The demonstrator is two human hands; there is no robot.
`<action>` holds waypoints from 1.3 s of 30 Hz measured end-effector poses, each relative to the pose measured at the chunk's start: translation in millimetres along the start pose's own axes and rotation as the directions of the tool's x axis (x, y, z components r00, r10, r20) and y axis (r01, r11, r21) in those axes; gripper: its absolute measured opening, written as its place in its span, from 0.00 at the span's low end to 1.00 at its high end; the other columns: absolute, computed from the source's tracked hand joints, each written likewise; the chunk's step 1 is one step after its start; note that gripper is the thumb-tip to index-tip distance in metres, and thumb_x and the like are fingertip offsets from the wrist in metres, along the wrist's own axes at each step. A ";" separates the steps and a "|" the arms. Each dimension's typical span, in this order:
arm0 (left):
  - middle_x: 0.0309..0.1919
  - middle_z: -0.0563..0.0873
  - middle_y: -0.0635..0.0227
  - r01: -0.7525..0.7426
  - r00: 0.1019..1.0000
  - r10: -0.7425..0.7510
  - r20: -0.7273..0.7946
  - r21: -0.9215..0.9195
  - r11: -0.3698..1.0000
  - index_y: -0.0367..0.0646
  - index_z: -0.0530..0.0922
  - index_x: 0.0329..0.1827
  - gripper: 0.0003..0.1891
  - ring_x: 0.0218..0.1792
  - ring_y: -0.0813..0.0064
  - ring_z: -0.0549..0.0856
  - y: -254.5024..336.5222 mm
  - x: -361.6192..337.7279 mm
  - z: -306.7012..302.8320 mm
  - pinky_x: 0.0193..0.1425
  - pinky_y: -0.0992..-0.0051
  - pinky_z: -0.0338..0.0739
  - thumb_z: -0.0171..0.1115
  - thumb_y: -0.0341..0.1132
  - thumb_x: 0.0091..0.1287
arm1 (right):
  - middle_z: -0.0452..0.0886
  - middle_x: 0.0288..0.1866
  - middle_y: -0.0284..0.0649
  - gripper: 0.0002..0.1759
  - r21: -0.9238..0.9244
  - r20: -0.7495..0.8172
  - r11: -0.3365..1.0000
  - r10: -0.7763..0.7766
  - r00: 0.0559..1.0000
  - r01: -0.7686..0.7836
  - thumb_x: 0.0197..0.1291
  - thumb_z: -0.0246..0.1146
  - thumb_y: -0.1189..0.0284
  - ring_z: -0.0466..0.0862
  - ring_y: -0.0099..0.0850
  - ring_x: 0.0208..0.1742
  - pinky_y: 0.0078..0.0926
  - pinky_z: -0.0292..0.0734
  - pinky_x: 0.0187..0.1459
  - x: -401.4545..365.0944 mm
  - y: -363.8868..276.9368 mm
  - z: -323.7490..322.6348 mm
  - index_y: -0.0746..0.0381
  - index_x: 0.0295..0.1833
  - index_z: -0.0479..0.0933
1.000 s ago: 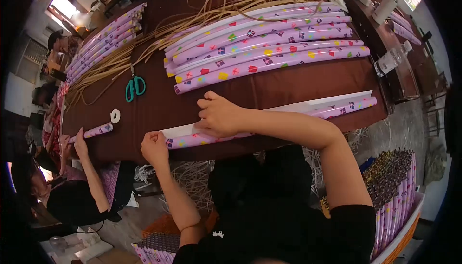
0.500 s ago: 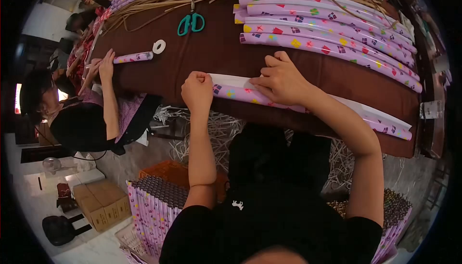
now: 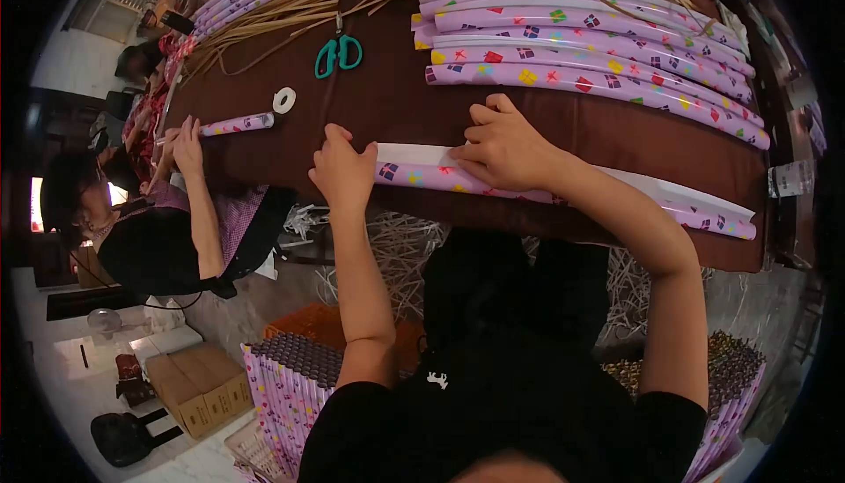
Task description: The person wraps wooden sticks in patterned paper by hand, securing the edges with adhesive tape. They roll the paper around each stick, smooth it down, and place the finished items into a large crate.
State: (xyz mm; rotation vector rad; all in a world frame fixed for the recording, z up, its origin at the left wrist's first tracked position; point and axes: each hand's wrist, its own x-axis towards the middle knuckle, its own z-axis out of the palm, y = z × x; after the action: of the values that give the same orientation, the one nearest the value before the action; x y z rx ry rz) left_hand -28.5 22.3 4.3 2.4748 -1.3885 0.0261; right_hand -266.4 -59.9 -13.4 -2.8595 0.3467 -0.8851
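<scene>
A long roll of lilac wrapping paper [image 3: 422,173], printed with small gift shapes, lies along the near side of the brown-covered table, its white inner side [image 3: 409,154] showing at a loose edge. At its left end is my left hand [image 3: 343,170], thumb beside the paper's end and apart from the bent forefinger. My right hand [image 3: 506,148] bends over the middle of the roll, with thumb and forefinger closed at the white edge. My right forearm covers part of the roll. Finished-looking lilac rolls [image 3: 590,78] lie side by side beyond my right hand.
Teal-handled scissors [image 3: 339,56] and a white tape roll [image 3: 283,100] lie on the table [image 3: 378,95]. Thin brown strips [image 3: 290,12] run across the back. At left a co-worker [image 3: 167,219] handles a short lilac roll [image 3: 238,125]. Bundled rolls [image 3: 290,386] stand below, near a cardboard box [image 3: 198,386].
My left hand has moved slightly left and its thumb and forefinger have come apart. My right hand keeps its pinch on the paper. The view has shifted a little.
</scene>
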 end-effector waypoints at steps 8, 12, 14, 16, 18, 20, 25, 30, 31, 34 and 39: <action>0.44 0.83 0.61 -0.558 0.830 0.529 -0.177 -0.240 0.795 0.39 0.79 0.45 0.10 0.48 0.59 0.81 43.9 -67.2 19.1 0.56 0.60 0.72 0.61 0.33 0.64 | 0.74 0.23 0.29 0.07 -0.004 0.049 0.999 0.032 0.998 -0.032 0.58 0.66 0.64 0.70 0.31 0.39 0.36 0.62 0.54 1.3 -1.9 -6.0 0.52 0.37 0.88; 0.48 0.82 0.59 -0.618 0.785 0.588 -0.196 -0.169 0.768 0.39 0.80 0.48 0.11 0.51 0.58 0.80 41.2 -69.6 29.1 0.57 0.59 0.71 0.58 0.34 0.67 | 0.74 0.22 0.29 0.09 -0.010 0.094 1.000 0.030 0.995 -0.029 0.57 0.67 0.64 0.70 0.31 0.39 0.36 0.62 0.55 0.9 0.1 -10.6 0.52 0.42 0.86; 0.50 0.81 0.59 -0.627 0.778 0.598 -0.190 -0.185 0.757 0.39 0.80 0.50 0.11 0.53 0.57 0.79 39.2 -69.2 30.4 0.58 0.58 0.70 0.57 0.34 0.69 | 0.75 0.25 0.30 0.13 -0.061 0.037 0.998 0.030 0.999 -0.028 0.55 0.69 0.65 0.70 0.32 0.39 0.37 0.61 0.56 1.2 0.0 -14.4 0.53 0.47 0.81; 0.50 0.81 0.59 -0.635 0.770 0.604 -0.205 -0.151 0.758 0.40 0.80 0.51 0.12 0.55 0.57 0.79 37.5 -68.1 33.9 0.59 0.58 0.69 0.56 0.35 0.70 | 0.76 0.26 0.31 0.15 -0.054 0.068 0.995 0.092 0.993 -0.088 0.55 0.70 0.64 0.73 0.32 0.38 0.37 0.62 0.55 2.2 -3.6 -35.8 0.54 0.47 0.78; 0.50 0.81 0.60 -0.637 0.767 0.602 -0.222 -0.157 0.755 0.40 0.81 0.51 0.12 0.54 0.57 0.79 36.5 -68.1 37.2 0.58 0.58 0.69 0.56 0.35 0.70 | 0.77 0.26 0.31 0.17 -0.042 0.105 0.988 0.149 0.983 -0.146 0.55 0.71 0.63 0.75 0.32 0.37 0.36 0.62 0.55 0.8 -8.5 -57.8 0.56 0.47 0.76; 0.51 0.82 0.61 -0.611 0.789 0.583 -0.192 -0.159 0.775 0.42 0.81 0.50 0.13 0.54 0.61 0.79 38.7 -68.2 34.0 0.60 0.60 0.69 0.59 0.37 0.68 | 0.77 0.27 0.31 0.16 0.040 0.094 0.969 0.241 0.966 -0.246 0.55 0.71 0.64 0.76 0.32 0.38 0.35 0.63 0.54 -13.7 -11.1 -80.8 0.56 0.44 0.75; 0.50 0.81 0.61 -0.621 0.777 0.590 -0.219 -0.119 0.775 0.42 0.82 0.49 0.12 0.53 0.60 0.79 37.8 -67.7 37.3 0.60 0.60 0.69 0.58 0.38 0.69 | 0.76 0.25 0.29 0.15 0.042 0.172 0.818 0.560 0.811 -0.574 0.58 0.72 0.65 0.76 0.27 0.35 0.32 0.60 0.56 -74.0 -16.3 -132.3 0.55 0.43 0.73; 0.50 0.81 0.61 -0.634 0.768 0.601 -0.219 -0.133 0.762 0.41 0.82 0.49 0.12 0.52 0.60 0.79 37.7 -68.0 37.0 0.59 0.59 0.69 0.58 0.37 0.69 | 0.74 0.24 0.31 0.18 -0.006 0.040 0.620 0.784 0.619 -0.785 0.53 0.75 0.63 0.75 0.27 0.33 0.34 0.59 0.58 -123.6 -21.9 -141.5 0.56 0.42 0.74; 0.51 0.81 0.61 -0.632 0.769 0.601 -0.216 -0.123 0.765 0.41 0.82 0.49 0.12 0.52 0.59 0.79 38.0 -68.0 36.4 0.59 0.59 0.69 0.58 0.37 0.69 | 0.73 0.24 0.31 0.19 -0.107 -0.016 0.654 0.752 0.659 -0.749 0.51 0.76 0.63 0.75 0.28 0.33 0.35 0.59 0.58 -129.5 -22.8 -139.5 0.56 0.42 0.74; 0.51 0.81 0.60 -0.638 0.766 0.610 -0.205 -0.123 0.760 0.41 0.82 0.50 0.12 0.53 0.58 0.79 37.6 -68.6 36.7 0.58 0.59 0.70 0.57 0.36 0.70 | 0.73 0.26 0.30 0.21 -0.234 -0.096 0.663 0.712 0.696 -0.711 0.48 0.77 0.62 0.75 0.30 0.33 0.37 0.60 0.57 -136.9 -20.4 -123.4 0.55 0.42 0.75; 0.53 0.80 0.58 -0.619 0.784 0.596 -0.175 -0.136 0.774 0.42 0.80 0.52 0.12 0.55 0.56 0.77 36.9 -69.9 37.7 0.61 0.57 0.67 0.50 0.36 0.75 | 0.75 0.26 0.29 0.20 -0.271 -0.139 0.657 0.696 0.704 -0.703 0.48 0.76 0.62 0.76 0.31 0.35 0.40 0.62 0.57 -136.6 -18.7 -115.0 0.55 0.43 0.75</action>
State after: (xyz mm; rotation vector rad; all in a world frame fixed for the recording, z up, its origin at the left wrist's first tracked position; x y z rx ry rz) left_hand -101.5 52.3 -33.7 1.7411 -1.9742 0.1768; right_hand -438.2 -13.2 10.7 -2.5508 1.5914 -0.7283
